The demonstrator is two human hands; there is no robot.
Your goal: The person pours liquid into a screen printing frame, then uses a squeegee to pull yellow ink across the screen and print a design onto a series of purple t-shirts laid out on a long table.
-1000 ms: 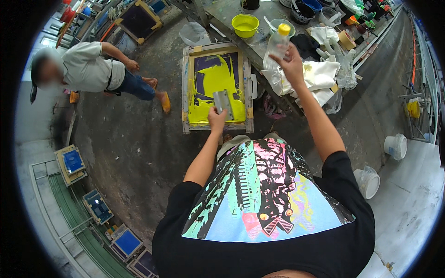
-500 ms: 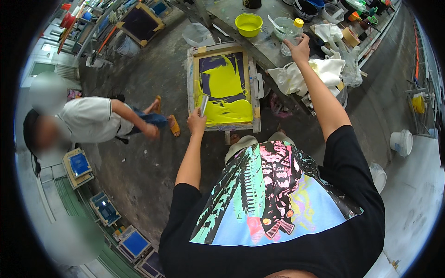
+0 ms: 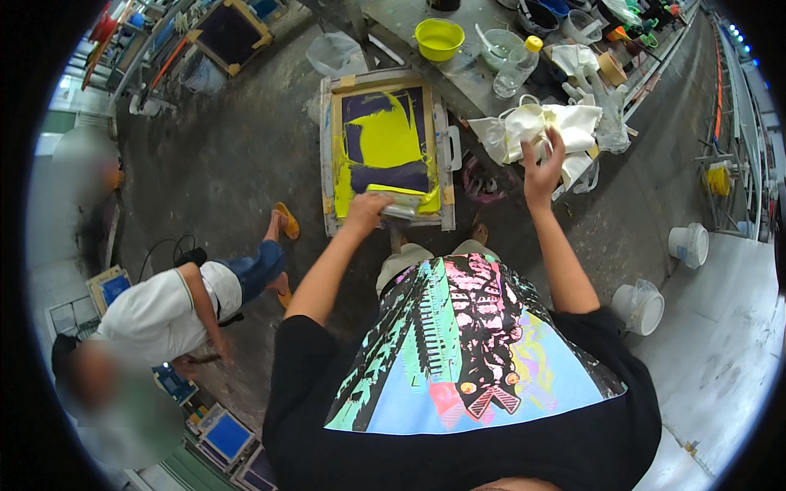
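My left hand [image 3: 366,214] is closed round a squeegee [image 3: 403,204] with a silvery handle, held across the near end of a screen-printing frame [image 3: 329,147]. Bright yellow-green ink [image 3: 385,135] is spread in patches over the frame's dark mesh, with a bare dark band just beyond the squeegee. My right hand [image 3: 543,168] holds nothing visible; its fingers are apart, at the near edge of a crumpled white cloth [image 3: 573,123]. Whether the fingertips touch the cloth I cannot tell. A clear bottle with a yellow cap [image 3: 533,44] stands on the table beyond that hand.
The worktable [image 3: 401,20] carries a yellow-green bowl [image 3: 440,39], a clear tub [image 3: 499,49] and a tape roll [image 3: 610,68]. A person in a white shirt [image 3: 155,307] walks at the left. White buckets [image 3: 639,308] stand at the right, and more frames [image 3: 227,434] lean at lower left.
My right hand has let go of the bottle and come back to the white cloth. My left hand has brought the squeegee nearer and turned it crosswise. The other person has moved nearer.
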